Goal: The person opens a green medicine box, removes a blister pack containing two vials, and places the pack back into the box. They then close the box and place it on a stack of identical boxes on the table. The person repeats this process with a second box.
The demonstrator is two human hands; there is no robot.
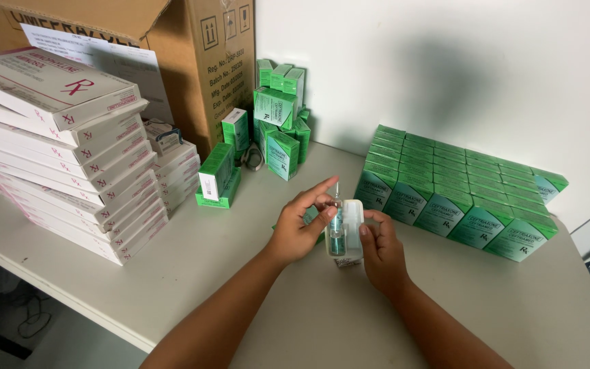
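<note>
Head view: left hand (298, 229) and right hand (380, 249) both grip a clear plastic tray (347, 236) holding a vial (336, 225)

Both forearms & hands (336, 236) bare, no sleeves or jewellery

Flat boxes (69, 150) are stacked at the table's (206, 287) left edge, a carton (199, 61) behind them. Small boxes (455, 198) line the back right; both hands (339, 236) meet at centre.
</note>
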